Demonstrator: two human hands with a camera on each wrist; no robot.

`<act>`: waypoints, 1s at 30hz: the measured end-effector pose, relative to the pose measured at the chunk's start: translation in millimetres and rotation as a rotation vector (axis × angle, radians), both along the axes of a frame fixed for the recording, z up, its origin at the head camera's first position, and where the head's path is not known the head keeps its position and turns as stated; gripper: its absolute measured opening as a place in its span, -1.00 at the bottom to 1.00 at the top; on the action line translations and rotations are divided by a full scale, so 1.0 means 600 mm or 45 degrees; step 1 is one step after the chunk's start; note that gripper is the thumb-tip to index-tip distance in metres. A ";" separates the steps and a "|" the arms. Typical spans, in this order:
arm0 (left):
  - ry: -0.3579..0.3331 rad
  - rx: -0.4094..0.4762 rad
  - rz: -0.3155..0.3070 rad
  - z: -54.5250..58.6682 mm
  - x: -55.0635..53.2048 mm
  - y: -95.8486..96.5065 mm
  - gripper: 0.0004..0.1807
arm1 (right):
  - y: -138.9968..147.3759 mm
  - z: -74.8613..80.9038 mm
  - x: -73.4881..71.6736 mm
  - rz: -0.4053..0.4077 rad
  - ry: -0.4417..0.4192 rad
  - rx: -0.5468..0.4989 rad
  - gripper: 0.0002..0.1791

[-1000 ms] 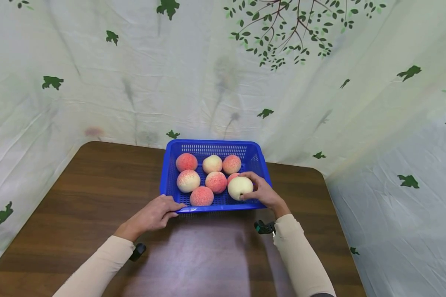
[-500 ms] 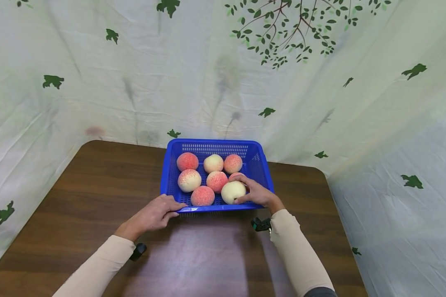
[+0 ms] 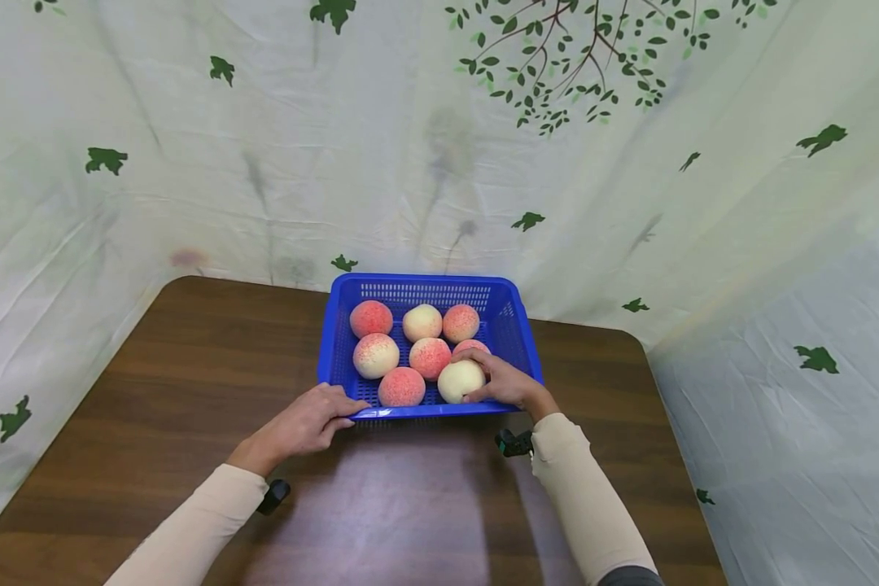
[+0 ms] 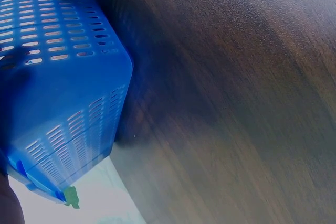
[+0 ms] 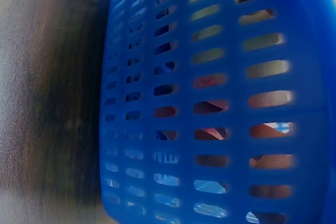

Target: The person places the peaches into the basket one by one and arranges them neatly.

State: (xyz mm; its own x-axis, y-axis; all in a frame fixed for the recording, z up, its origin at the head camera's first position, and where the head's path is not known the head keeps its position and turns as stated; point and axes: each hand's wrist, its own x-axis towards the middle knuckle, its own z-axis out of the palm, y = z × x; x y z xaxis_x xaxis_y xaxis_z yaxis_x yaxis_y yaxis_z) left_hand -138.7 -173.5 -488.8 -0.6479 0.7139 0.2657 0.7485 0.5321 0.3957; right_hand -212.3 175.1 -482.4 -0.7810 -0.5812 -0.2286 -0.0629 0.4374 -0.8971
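A blue plastic basket (image 3: pixel 523 346) with slotted walls stands on the table, holding several pink and cream peaches. My left hand (image 3: pixel 311 419) grips its front rim near the left corner, fingers over the edge and thumb below. Inside the front right part, my right hand (image 3: pixel 509 382) holds a pale cream peach (image 3: pixel 460 382), fingers curled round its right side. Behind that peach, a pink peach (image 3: pixel 472 347) is partly covered by the fingers. In the right wrist view, the basket wall (image 5: pixel 178 93) hides most of the hand and fruit.
Dark brown wood forms the table (image 3: pixel 190 366). A pale curtain (image 3: pixel 278 163) printed with leaves hangs close behind the basket and along both sides. Other peaches, such as a red one (image 3: pixel 401 387) at the front, lie left of the held one.
My right hand has moved the pale peach left and slightly lower in the basket over the last second; it barely moves in the latest half second. The left hand stays on the rim.
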 end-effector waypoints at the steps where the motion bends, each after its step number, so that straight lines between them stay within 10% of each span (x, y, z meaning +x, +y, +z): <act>1: 0.000 -0.002 0.001 0.000 0.000 0.000 -0.67 | 0.000 0.000 0.001 0.002 0.012 -0.001 -0.33; 30: -0.015 -0.016 0.014 0.002 0.002 0.001 -0.67 | -0.017 0.004 0.016 -0.136 0.325 0.419 -0.27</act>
State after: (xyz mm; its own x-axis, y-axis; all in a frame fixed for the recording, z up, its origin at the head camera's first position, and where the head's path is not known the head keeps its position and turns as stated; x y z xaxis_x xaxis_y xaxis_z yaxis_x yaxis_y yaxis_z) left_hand -137.7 -172.9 -487.8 -0.6585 0.7101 0.2494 0.7382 0.5450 0.3974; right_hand -202.6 165.0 -479.9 -0.8885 -0.4224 -0.1795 -0.2037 0.7135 -0.6704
